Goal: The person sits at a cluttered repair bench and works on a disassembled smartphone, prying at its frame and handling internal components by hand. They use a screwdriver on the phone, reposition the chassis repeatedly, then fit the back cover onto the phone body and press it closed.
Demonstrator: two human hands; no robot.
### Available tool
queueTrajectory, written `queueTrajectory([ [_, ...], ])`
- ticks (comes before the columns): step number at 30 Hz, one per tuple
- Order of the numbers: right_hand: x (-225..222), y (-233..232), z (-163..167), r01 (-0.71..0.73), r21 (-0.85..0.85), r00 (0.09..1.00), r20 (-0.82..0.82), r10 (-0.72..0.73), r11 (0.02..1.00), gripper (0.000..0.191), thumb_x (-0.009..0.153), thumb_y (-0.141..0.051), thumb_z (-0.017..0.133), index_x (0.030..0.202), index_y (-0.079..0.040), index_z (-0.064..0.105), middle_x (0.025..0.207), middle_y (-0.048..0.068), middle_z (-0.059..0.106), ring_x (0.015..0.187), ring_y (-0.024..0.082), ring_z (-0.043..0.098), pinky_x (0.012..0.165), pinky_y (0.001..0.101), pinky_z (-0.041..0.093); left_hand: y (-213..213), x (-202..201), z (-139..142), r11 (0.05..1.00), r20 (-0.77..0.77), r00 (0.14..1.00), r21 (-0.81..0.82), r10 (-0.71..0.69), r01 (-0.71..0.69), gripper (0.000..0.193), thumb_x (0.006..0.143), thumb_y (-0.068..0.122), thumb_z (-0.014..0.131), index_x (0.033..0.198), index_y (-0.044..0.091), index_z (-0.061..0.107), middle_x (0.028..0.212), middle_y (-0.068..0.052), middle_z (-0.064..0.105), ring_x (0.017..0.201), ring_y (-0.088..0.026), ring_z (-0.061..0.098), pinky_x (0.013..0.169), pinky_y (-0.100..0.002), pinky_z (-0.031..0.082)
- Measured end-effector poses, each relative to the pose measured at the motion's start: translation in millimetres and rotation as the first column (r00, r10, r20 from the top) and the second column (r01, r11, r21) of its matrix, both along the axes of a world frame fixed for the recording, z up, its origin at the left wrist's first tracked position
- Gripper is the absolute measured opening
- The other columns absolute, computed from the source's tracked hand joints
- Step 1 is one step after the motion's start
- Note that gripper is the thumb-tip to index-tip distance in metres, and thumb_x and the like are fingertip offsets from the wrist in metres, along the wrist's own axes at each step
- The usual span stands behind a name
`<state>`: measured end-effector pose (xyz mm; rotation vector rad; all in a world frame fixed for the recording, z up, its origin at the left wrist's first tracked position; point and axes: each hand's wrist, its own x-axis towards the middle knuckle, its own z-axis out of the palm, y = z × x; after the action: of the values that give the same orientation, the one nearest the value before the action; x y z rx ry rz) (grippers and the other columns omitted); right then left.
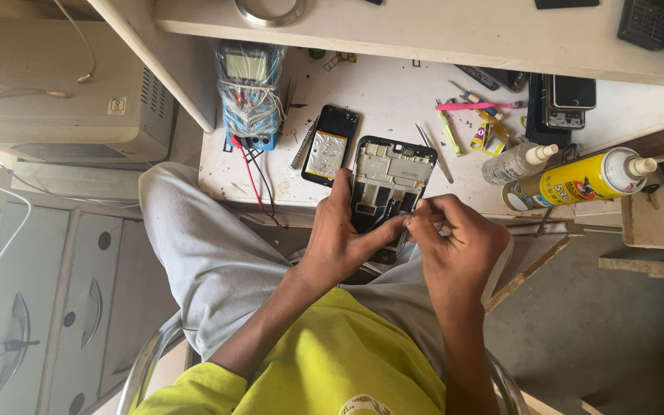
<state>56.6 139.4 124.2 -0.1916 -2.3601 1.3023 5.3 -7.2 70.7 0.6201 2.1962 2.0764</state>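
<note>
At the table (pixel 393 92) edge, we are seeing the left hand (pixel 340 238) gripping an opened phone frame (pixel 390 180), its fingers wrapping the frame's lower left side. The right hand (pixel 451 234) is pinching its fingers tight at the frame's lower right corner; what they are pinching, we cannot tell. A second phone (pixel 330 144) is lying just beside.

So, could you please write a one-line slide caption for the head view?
Left hand holds an opened phone frame while right hand works its lower edge, beside a white workbench.
</note>
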Motion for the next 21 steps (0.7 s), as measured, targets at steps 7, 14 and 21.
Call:
queueTrajectory([
  [7,0,0,-3,-0.003,0.040,1.000,0.008,0.003,0.999,0.013,0.096,-0.002,0.072,0.088,0.007,0.066,0.066,0.007,0.067,0.058,0.007,0.067,0.052,0.0235,0.049,-2,-2,5,1.000,-0.022,1.000,-0.028,-0.003,0.002,0.060,0.086,0.025,0.085,0.114,-0.005,0.041,0.089,-0.016,0.076,0.082,-0.013,0.077,0.066,-0.029,0.060],
  [14,-1,0,0,-0.073,-0.002,0.997,-0.010,0.073,0.997,0.013,0.102,-0.004,0.066,0.096,0.007,0.066,0.070,0.006,0.065,0.062,0.006,0.066,0.056,0.0227,0.050,-2,-2,13,1.000,0.040,0.999,-0.001,0.027,-0.027,0.058,0.084,0.024,0.087,0.113,-0.005,0.044,0.089,-0.014,0.077,0.082,-0.012,0.075,0.070,-0.029,0.061],
  [21,-3,8,-10,-0.107,-0.143,0.991,0.062,0.117,0.984,0.019,0.107,-0.010,0.061,0.101,0.006,0.069,0.072,0.002,0.065,0.065,0.003,0.054,0.058,0.0206,0.043,0,-1,17,0.997,0.149,0.987,0.034,0.066,-0.072,0.056,0.081,0.022,0.088,0.114,-0.004,0.050,0.095,-0.012,0.076,0.087,-0.010,0.071,0.077,-0.028,0.060],
])
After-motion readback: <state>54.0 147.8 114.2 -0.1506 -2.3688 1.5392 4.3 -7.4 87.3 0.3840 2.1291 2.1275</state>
